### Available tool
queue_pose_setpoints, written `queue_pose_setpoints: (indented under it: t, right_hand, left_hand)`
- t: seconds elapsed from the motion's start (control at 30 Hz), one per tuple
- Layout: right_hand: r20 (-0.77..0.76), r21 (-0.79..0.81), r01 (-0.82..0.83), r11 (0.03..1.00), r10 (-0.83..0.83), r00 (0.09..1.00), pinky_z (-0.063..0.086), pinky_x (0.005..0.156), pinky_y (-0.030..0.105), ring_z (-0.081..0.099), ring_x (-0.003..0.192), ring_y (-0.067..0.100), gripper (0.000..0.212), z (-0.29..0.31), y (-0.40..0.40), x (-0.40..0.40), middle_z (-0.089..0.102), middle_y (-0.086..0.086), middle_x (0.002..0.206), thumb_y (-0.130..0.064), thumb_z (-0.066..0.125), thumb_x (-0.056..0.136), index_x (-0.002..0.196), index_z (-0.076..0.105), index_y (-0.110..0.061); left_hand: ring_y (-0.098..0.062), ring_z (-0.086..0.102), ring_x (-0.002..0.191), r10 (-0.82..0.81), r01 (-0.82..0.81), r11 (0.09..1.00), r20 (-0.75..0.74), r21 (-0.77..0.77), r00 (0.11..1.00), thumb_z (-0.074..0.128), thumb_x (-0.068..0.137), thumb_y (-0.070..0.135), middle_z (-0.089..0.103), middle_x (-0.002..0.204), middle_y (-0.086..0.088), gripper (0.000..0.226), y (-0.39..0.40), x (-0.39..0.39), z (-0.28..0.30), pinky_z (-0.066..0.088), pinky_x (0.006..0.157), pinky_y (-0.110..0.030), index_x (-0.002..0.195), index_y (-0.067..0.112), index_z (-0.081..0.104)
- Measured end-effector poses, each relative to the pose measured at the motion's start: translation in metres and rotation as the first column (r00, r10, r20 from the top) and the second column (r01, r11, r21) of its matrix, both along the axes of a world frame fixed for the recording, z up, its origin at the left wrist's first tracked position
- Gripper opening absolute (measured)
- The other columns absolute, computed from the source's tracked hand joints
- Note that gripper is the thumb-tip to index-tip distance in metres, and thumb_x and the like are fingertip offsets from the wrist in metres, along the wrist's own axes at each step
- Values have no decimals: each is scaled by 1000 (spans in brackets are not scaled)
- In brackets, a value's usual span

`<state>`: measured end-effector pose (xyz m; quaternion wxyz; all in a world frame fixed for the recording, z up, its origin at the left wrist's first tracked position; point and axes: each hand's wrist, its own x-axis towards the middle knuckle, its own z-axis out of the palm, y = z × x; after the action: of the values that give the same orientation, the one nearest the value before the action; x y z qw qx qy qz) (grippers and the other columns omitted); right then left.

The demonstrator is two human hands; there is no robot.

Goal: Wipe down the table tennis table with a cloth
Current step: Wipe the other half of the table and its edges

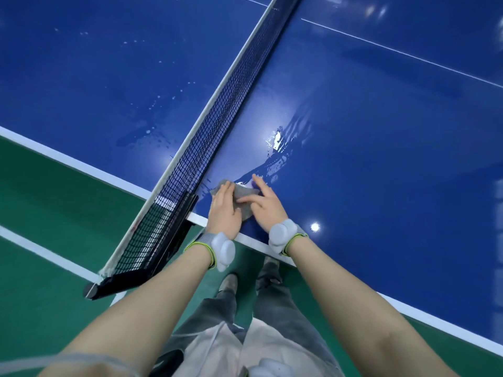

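Net is running diagonally across the blue surface, its clamp post hanging off the near edge at left. Water droplets and smears are sitting on the far-left half beyond the net.

Left hand is lying flat on the grey cloth, fingers straight and pressing down, not curled round it. Cloth is sitting just beside the net base, near the white edge line, bunched between both hands.

Right hand is pressing the cloth's right side, fingers spread and mostly straight, one fingertip reaching onto the wet streak beyond.

Handling, my read: cloth is looking soft, light, limp and probably soaked, so it's going to fold and drag rather than slide stiffly. Flat-palm pressure on top is working better than pinching a corner. Surface is looking hard, glossy and slick where wet.

Grey wrist bands with white pods on both wrists. No brand, label or readable writing anywhere.
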<state>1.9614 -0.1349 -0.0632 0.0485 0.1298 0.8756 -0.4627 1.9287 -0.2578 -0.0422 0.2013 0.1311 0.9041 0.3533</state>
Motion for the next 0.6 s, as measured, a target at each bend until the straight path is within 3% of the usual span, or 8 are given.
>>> queue_pose_setpoints:
  t: [0.1,0.33,0.47,0.6]
  right_hand:
    - [13,45,145,988,-146,989,13,118,36,20,144,20,34,11,19,5,26,3,155,4,42,90,99,73,-8]
    - [71,149,256,955,-268,961,14,114,23,20,144,20,34,6,65,29,24,0,156,-2,41,93,105,70,-14]
    - [82,195,266,944,-286,955,12,106,15,23,142,21,33,0,73,32,25,-2,155,-4,43,93,107,69,-16]
    - [69,264,206,942,-232,970,8,109,20,19,144,21,33,-1,73,27,23,2,156,-5,42,94,114,66,-16]
  left_hand:
    - [-21,-3,144,69,-66,996,43,-65,997,51,92,13,2,156,-9,70,15,2,-6,-2,116,-30,146,3,8]
    - [-26,-6,144,183,-186,937,-39,-296,982,44,96,19,-7,156,-14,70,22,-41,-11,-5,115,-33,146,0,0]
    - [-27,-8,143,159,-170,905,-60,-390,985,43,95,16,-10,155,-16,69,32,-42,-10,-5,115,-36,145,-2,-1]
    - [-26,-11,143,-37,14,931,-56,-365,998,42,96,15,-13,155,-14,68,53,-16,-16,-8,115,-35,146,1,-1]
